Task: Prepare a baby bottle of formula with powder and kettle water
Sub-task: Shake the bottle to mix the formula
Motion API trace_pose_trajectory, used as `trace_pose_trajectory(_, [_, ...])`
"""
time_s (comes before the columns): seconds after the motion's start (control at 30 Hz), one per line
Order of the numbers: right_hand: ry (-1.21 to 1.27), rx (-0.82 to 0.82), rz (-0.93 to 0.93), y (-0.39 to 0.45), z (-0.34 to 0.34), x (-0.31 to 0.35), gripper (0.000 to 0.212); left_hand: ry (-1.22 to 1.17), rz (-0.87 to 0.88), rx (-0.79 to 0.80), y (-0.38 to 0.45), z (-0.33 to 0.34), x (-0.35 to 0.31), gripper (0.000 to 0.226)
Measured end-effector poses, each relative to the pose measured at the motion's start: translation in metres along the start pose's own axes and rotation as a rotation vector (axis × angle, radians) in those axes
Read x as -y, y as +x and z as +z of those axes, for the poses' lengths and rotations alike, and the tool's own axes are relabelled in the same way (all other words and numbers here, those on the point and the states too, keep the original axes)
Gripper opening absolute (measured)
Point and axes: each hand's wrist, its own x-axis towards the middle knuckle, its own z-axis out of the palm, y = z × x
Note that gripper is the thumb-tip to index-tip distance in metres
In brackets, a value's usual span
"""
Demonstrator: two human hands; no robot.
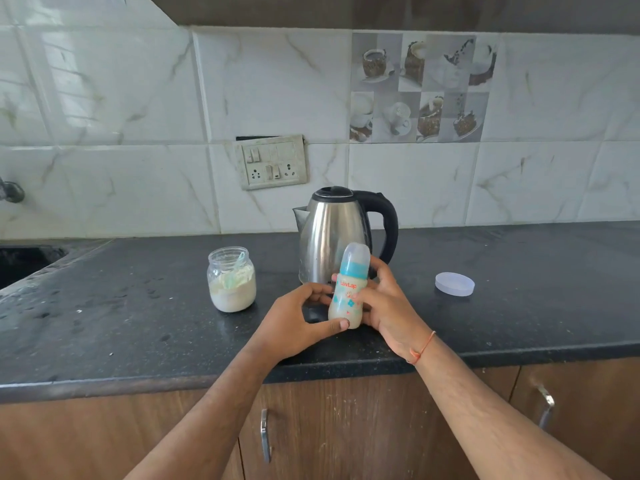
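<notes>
Bottle (348,289), capped, milky and probably light but slick, sits mid-frame gripped at its waist by both hands' curled fingers (341,323).

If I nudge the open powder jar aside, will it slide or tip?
The powder jar is squat and roughly half full, so it would probably slide rather than tip. It looks like clear glass, so likely fragile. The scoop inside may rattle.
</notes>
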Motion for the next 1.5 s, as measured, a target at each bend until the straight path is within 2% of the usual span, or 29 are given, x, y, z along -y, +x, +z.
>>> trace_pose_trajectory(0.2, [-0.299, 0.035, -0.003, -0.002, 0.006, 0.0, 0.054, 0.04, -0.006, 0.038, -0.001, 0.0, -0.002, 0.057])
trace_pose_trajectory(0.37, [-0.552, -0.069, -0.104, -0.014, 0.003, -0.002, 0.052, 0.002, 0.008, 0.019, -0.003, -0.001, 0.0, 0.053])
trace_pose_trajectory(0.43, [-0.703, -0.129, -0.129, -0.019, 0.002, -0.004, 0.06, -0.008, 0.02, 0.029, -0.003, -0.002, 0.001, 0.056])
trace_pose_trajectory(0.5, [-0.771, -0.158, -0.116, -0.024, 0.006, -0.005, 0.071, -0.004, 0.032, 0.063, -0.003, -0.004, 0.0, 0.057])
trace_pose_trajectory(0.6, [-0.844, -0.187, -0.126, -0.027, 0.012, -0.006, 0.076, 0.005, 0.049, 0.124, -0.003, -0.006, -0.001, 0.062])
trace_pose_trajectory(0.77, [-0.893, -0.177, -0.113, -0.031, 0.008, 0.002, 0.086, -0.025, 0.069, 0.144, -0.005, -0.008, -0.002, 0.074])
trace_pose_trajectory(0.9, [-0.908, -0.168, -0.062, -0.036, -0.015, 0.012, 0.079, -0.036, 0.015, 0.07, -0.004, -0.007, 0.001, 0.088])
trace_pose_trajectory(1.17, [-0.823, -0.311, -0.016, -0.027, -0.087, 0.024, 0.066, -0.052, -0.013, 0.029, -0.001, -0.005, 0.007, 0.078])
trace_pose_trajectory(1.5, [-0.845, -0.448, 0.019, 0.012, -0.13, 0.024, 0.055, -0.038, -0.031, 0.0, 0.001, -0.004, 0.006, 0.061])
